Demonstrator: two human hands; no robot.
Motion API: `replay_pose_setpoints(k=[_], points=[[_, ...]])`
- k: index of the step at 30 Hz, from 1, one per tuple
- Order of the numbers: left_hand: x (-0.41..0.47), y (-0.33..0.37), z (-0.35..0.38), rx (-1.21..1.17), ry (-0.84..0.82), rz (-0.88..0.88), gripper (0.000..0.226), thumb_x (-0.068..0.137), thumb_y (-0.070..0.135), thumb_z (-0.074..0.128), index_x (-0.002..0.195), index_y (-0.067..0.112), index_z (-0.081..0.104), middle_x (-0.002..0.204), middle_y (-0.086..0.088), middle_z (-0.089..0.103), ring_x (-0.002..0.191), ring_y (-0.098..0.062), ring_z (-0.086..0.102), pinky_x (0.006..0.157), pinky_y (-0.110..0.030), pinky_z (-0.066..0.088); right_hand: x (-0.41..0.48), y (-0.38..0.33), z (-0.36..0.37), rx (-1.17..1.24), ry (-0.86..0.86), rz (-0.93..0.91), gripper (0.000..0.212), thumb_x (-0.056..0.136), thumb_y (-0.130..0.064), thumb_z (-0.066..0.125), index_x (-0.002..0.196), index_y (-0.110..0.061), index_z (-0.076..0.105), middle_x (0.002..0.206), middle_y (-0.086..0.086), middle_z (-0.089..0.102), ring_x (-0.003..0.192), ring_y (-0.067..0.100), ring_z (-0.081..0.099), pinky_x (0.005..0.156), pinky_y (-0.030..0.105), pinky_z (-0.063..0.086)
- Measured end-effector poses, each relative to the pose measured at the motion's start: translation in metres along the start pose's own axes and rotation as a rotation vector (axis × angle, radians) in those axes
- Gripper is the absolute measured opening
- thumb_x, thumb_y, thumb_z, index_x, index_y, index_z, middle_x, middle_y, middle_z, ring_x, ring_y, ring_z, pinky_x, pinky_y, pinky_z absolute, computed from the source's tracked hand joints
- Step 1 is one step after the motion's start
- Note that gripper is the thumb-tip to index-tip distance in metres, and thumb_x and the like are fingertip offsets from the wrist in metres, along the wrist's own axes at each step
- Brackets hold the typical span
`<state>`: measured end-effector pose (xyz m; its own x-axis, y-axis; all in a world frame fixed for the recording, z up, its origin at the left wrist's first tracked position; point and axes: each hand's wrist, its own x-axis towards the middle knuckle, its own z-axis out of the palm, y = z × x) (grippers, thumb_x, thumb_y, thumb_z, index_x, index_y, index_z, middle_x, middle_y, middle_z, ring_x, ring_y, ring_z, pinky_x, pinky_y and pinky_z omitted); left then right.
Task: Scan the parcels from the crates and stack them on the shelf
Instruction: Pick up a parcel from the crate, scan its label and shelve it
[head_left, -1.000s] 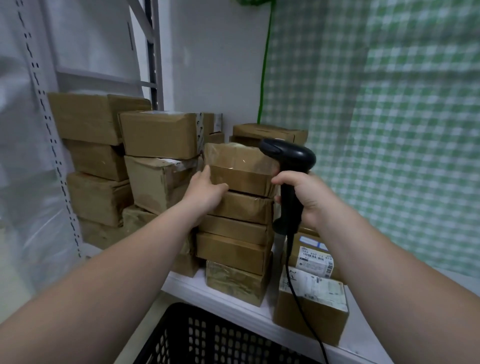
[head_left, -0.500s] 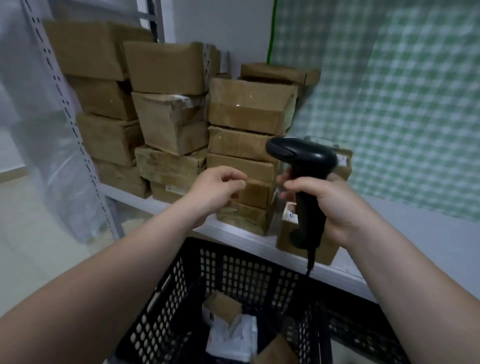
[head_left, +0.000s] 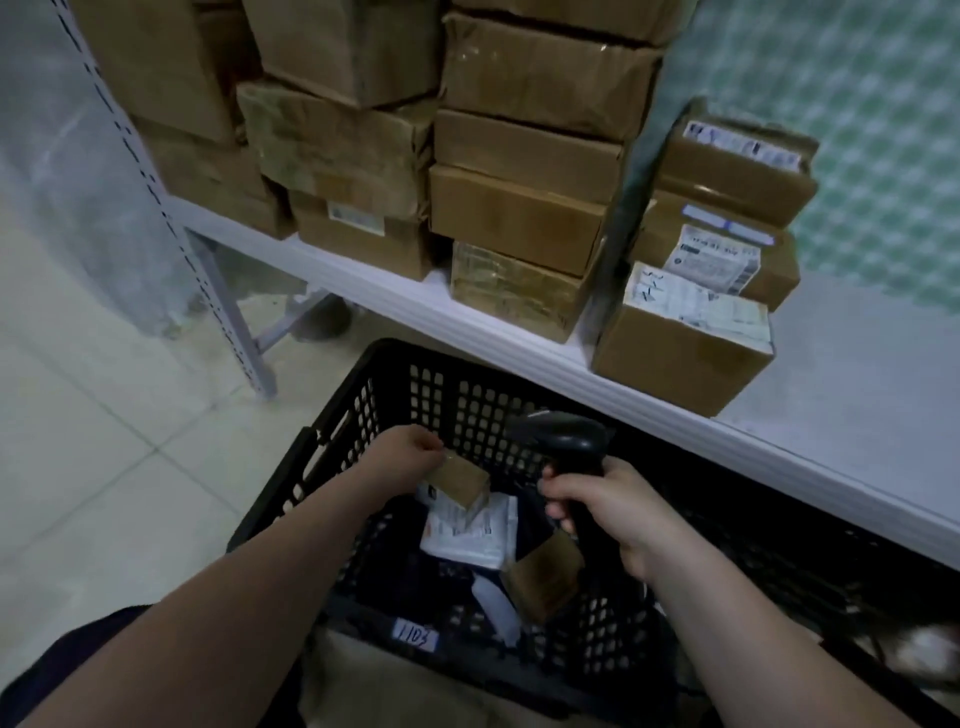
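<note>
A black perforated crate (head_left: 343, 431) stands below the white shelf (head_left: 519, 348). Inside it my left hand (head_left: 402, 454) grips the top corner of a small brown parcel (head_left: 460, 480). Under that parcel lies a white mailer bag (head_left: 475, 530), and a second brown box (head_left: 548, 574) leans lower right. My right hand (head_left: 618, 512) holds a black handheld scanner (head_left: 563, 441) upright just right of the small parcel, its head turned left. Several brown cardboard parcels (head_left: 519, 223) are stacked in columns on the shelf.
A perforated metal upright (head_left: 171, 218) carries the shelf on the left, beside pale floor tiles. Three labelled boxes (head_left: 685, 332) sit near the shelf's front edge at right. The crate carries a tag reading 1103 (head_left: 415, 635). A green checked cloth (head_left: 893, 130) hangs at the right.
My view has tipped down from the shelf stack to the crate. My left hand left the stacked parcel, reached into the crate and closed on the small brown parcel. The scanner hand came down with it.
</note>
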<state>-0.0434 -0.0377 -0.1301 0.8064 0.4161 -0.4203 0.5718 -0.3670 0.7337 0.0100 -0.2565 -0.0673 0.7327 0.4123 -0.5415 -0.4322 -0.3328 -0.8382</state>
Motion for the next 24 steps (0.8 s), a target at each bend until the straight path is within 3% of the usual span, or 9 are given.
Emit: replay_pose_setpoints(k=[4, 7, 9, 13, 16, 18, 20, 22, 24], points=[[0.032, -0.038, 0.026, 0.153, -0.079, -0.035, 0.025, 0.093, 0.018, 0.056, 0.112, 0.007, 0.067, 0.109, -0.008, 0.065, 0.092, -0.018, 0.059, 0.06, -0.017, 0.038, 0.035, 0.033, 0.003, -0.013, 0.042, 0.103, 0.01, 0.08, 0.001, 0.067, 0.082, -0.008, 0.064, 0.068, 0.006, 0.06, 0.061, 0.017, 0.055, 0.053, 0.027, 0.041], [0.053, -0.06, 0.056, 0.286, -0.173, -0.048, 0.033, 0.094, 0.019, 0.054, 0.122, 0.003, 0.06, 0.124, -0.012, 0.061, 0.117, -0.025, 0.054, 0.082, -0.024, 0.038, 0.061, 0.054, 0.002, -0.024, 0.114, 0.194, 0.009, 0.08, 0.001, 0.066, 0.083, -0.007, 0.065, 0.067, 0.007, 0.059, 0.06, 0.017, 0.053, 0.056, 0.027, 0.041], [0.061, -0.066, 0.081, 0.33, -0.256, -0.036, 0.041, 0.095, 0.019, 0.054, 0.133, 0.005, 0.053, 0.132, -0.013, 0.056, 0.123, -0.025, 0.05, 0.092, -0.024, 0.037, 0.075, 0.068, -0.001, -0.023, 0.169, 0.246, 0.011, 0.08, 0.0, 0.066, 0.09, -0.005, 0.066, 0.071, 0.009, 0.061, 0.061, 0.019, 0.055, 0.058, 0.028, 0.043], [0.073, -0.074, 0.139, 0.48, -0.449, 0.056, 0.051, 0.096, 0.019, 0.053, 0.145, 0.011, 0.041, 0.144, -0.013, 0.046, 0.131, -0.024, 0.043, 0.103, -0.025, 0.031, 0.095, 0.091, -0.015, -0.044, 0.254, 0.323, 0.017, 0.08, -0.003, 0.066, 0.097, -0.004, 0.068, 0.078, 0.009, 0.064, 0.062, 0.016, 0.056, 0.053, 0.025, 0.044], [0.083, -0.076, 0.181, 0.624, -0.557, 0.099, 0.052, 0.093, 0.022, 0.056, 0.143, 0.015, 0.043, 0.138, -0.017, 0.042, 0.123, -0.033, 0.046, 0.099, -0.037, 0.041, 0.104, 0.103, -0.029, -0.058, 0.292, 0.345, 0.015, 0.081, -0.003, 0.065, 0.095, -0.003, 0.067, 0.076, 0.009, 0.063, 0.06, 0.016, 0.055, 0.049, 0.024, 0.041], [0.089, -0.078, 0.204, 0.731, -0.595, 0.108, 0.056, 0.092, 0.022, 0.057, 0.145, 0.016, 0.039, 0.147, -0.013, 0.029, 0.129, -0.035, 0.038, 0.099, -0.043, 0.042, 0.108, 0.107, -0.036, -0.059, 0.304, 0.352, 0.012, 0.081, -0.004, 0.065, 0.093, -0.003, 0.067, 0.074, 0.007, 0.062, 0.059, 0.015, 0.054, 0.047, 0.024, 0.04], [0.091, -0.079, 0.223, 0.83, -0.664, 0.141, 0.071, 0.093, 0.022, 0.058, 0.153, 0.02, 0.02, 0.16, -0.002, 0.006, 0.145, -0.032, 0.015, 0.105, -0.045, 0.038, 0.11, 0.11, -0.042, -0.067, 0.308, 0.361, 0.012, 0.081, -0.005, 0.065, 0.092, -0.004, 0.067, 0.073, 0.005, 0.061, 0.059, 0.014, 0.054, 0.046, 0.022, 0.041], [0.088, -0.074, 0.236, 0.924, -0.717, 0.213, 0.075, 0.097, 0.025, 0.053, 0.155, 0.026, 0.005, 0.162, 0.003, -0.005, 0.149, -0.029, 0.0, 0.108, -0.045, 0.035, 0.113, 0.112, -0.046, -0.076, 0.303, 0.362, 0.011, 0.08, -0.006, 0.066, 0.092, -0.006, 0.066, 0.074, 0.006, 0.061, 0.059, 0.014, 0.054, 0.047, 0.022, 0.041], [0.086, -0.072, 0.248, 0.979, -0.716, 0.23, 0.074, 0.099, 0.03, 0.047, 0.154, 0.029, -0.003, 0.161, 0.002, -0.014, 0.148, -0.031, -0.004, 0.106, -0.051, 0.036, 0.116, 0.113, -0.049, -0.066, 0.298, 0.361, 0.005, 0.08, -0.006, 0.066, 0.085, -0.008, 0.064, 0.072, 0.006, 0.059, 0.057, 0.015, 0.052, 0.048, 0.024, 0.04]])
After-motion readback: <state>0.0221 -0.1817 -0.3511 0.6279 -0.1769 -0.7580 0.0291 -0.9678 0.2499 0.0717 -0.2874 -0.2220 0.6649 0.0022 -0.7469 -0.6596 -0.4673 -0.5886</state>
